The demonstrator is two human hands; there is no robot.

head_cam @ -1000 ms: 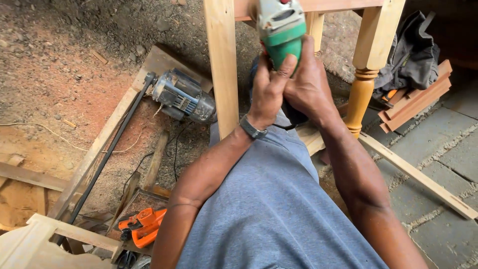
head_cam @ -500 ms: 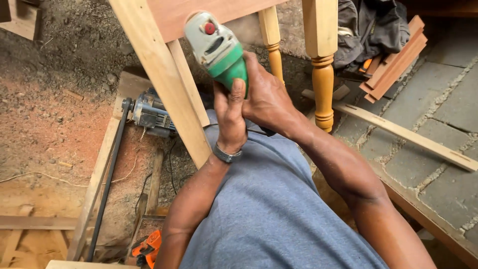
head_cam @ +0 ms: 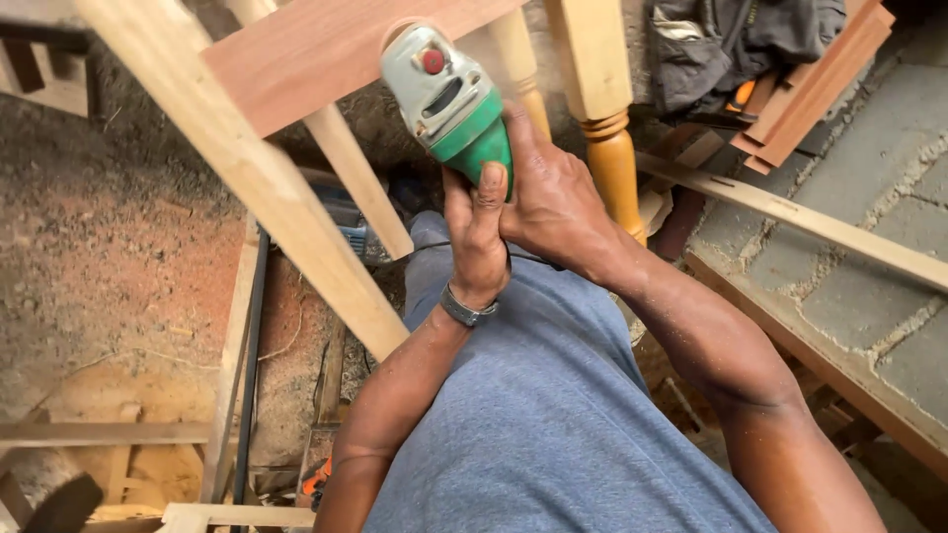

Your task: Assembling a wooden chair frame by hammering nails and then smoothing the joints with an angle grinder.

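Up near the reddish rail (head_cam: pixel 326 49) we see both hands, left hand (head_cam: pixel 479 232) and right hand (head_cam: pixel 558 202), closed tight around the green grinder (head_cam: pixel 449 99) (disc hidden); a slip could gouge the rail or pale leg (head_cam: pixel 257 188).

Dark cloth bundle (head_cam: pixel 731 44) atop reddish boards (head_cam: pixel 815 84); grey paving (head_cam: pixel 869 207) alongside.

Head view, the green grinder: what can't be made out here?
- Angle grinder: its disc is hidden behind the reddish wooden rail, so contact with the wood cannot be seen.
- Grinder handle: covered by the left hand and right hand; the grip underneath is unseen.
- Blue power tool on the ground: mostly hidden behind the pale table leg.
- Orange tool: only a sliver shows beside the left arm.
- Turned leg: bottom hidden by the right forearm.
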